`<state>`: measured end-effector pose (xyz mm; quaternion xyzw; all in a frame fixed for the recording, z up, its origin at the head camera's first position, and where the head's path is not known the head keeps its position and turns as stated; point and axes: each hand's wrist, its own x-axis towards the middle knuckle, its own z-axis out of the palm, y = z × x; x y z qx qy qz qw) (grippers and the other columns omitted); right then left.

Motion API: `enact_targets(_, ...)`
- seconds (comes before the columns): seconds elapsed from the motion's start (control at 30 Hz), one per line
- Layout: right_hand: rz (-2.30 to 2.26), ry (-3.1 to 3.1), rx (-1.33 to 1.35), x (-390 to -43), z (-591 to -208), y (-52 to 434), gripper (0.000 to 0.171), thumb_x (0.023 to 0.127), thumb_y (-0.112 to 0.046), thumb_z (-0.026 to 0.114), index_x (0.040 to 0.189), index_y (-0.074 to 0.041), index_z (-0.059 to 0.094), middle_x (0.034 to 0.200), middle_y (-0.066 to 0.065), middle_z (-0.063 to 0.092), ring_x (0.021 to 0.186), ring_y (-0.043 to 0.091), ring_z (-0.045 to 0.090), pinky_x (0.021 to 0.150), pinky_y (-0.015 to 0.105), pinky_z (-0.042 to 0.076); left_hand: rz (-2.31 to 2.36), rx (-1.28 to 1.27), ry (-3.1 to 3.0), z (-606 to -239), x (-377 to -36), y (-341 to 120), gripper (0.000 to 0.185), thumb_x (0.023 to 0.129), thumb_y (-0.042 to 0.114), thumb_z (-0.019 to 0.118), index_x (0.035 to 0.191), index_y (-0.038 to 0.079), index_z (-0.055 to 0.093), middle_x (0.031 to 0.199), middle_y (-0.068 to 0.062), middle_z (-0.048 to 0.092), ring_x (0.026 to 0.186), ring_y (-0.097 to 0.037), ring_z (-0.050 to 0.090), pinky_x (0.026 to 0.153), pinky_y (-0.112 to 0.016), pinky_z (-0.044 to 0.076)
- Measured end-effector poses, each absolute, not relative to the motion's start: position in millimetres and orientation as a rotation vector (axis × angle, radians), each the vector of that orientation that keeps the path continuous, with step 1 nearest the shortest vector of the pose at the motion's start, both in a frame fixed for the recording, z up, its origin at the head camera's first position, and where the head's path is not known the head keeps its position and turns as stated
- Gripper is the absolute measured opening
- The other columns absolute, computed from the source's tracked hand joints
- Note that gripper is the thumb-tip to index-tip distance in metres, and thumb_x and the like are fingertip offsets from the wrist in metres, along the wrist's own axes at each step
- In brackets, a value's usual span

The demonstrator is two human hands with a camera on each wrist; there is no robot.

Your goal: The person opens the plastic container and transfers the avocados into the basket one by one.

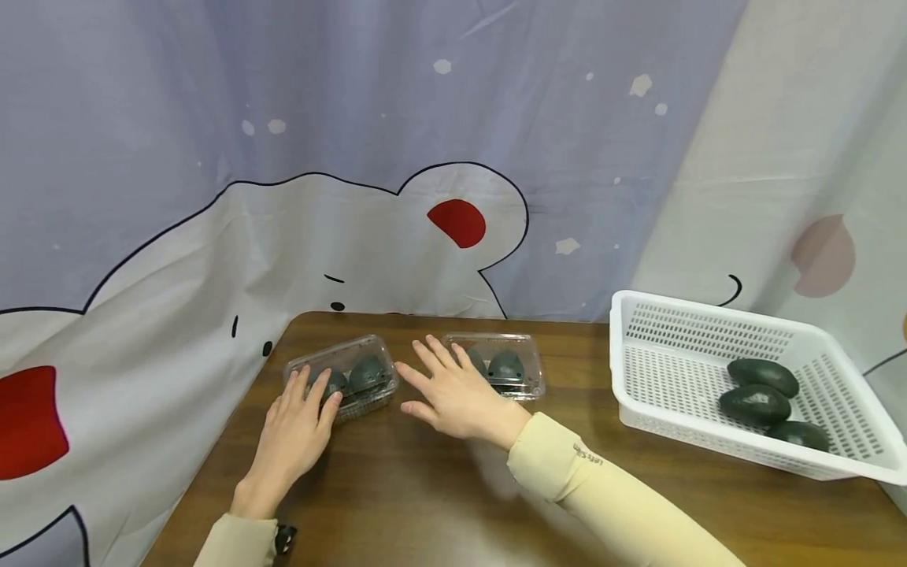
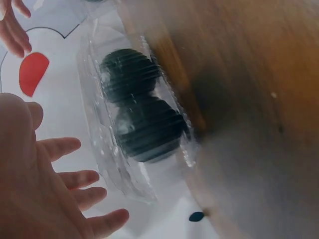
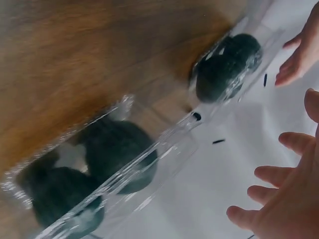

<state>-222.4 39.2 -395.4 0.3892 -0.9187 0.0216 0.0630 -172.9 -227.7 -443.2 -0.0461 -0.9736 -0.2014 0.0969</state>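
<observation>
Two clear plastic clamshell boxes lie side by side on the brown table [image 1: 425,488], each holding two dark green avocados. My left hand [image 1: 312,398] lies flat with straight fingers reaching the near edge of the left box [image 1: 347,376]; in the left wrist view the left hand [image 2: 50,194] is spread beside that left box [image 2: 134,109]. My right hand [image 1: 425,386] hovers with spread fingers between the boxes, partly in front of the right box [image 1: 506,366]. The right wrist view shows the right hand [image 3: 284,194] apart from the right box [image 3: 94,174]. Neither hand holds anything.
A white perforated basket [image 1: 680,354] stands at the table's right side with three loose avocados [image 1: 758,390] inside. A cartoon-printed curtain [image 1: 354,157] hangs close behind the table. The table's left edge runs just beside my left arm.
</observation>
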Motion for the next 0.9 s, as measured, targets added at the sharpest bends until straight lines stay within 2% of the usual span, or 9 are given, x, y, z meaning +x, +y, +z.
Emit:
enact_targets(0.33,-0.116,-2.679,1.357,-224,-394,0,0.060,0.100,-0.058,0.037,0.153,-0.029,0.032,0.159,0.009,0.024,0.147,0.028,0.013,0.112,0.053,0.020,-0.697,-0.053,-2.873,-451,-166,-244,0.066,0.105,0.049,0.032,0.152,0.003,0.028,0.155,-0.031,0.014,0.141,-0.050,0.012,0.100,-0.072,0.019)
enact_targets(0.57,-0.186,-2.589,1.431,-229,-397,-25,0.059,0.101,-0.055,0.039,0.153,-0.029,0.033,0.156,0.008,0.030,0.145,0.028,0.019,0.110,0.051,0.026,-0.724,0.020,-2.909,-449,-163,-257,0.067,0.105,0.047,0.030,0.152,-0.001,0.023,0.153,-0.036,0.012,0.130,-0.061,0.023,0.091,-0.076,0.027)
enact_targets(0.9,-0.364,-2.451,1.487,-231,-406,-60,0.052,0.102,-0.051,0.041,0.149,-0.030,0.038,0.149,0.003,0.038,0.140,0.024,0.029,0.107,0.045,0.031,-0.847,0.138,-2.959,-458,-163,-262,0.078,0.104,0.052,0.023,0.150,-0.011,0.015,0.152,-0.035,0.014,0.127,-0.062,0.028,0.092,-0.073,0.029)
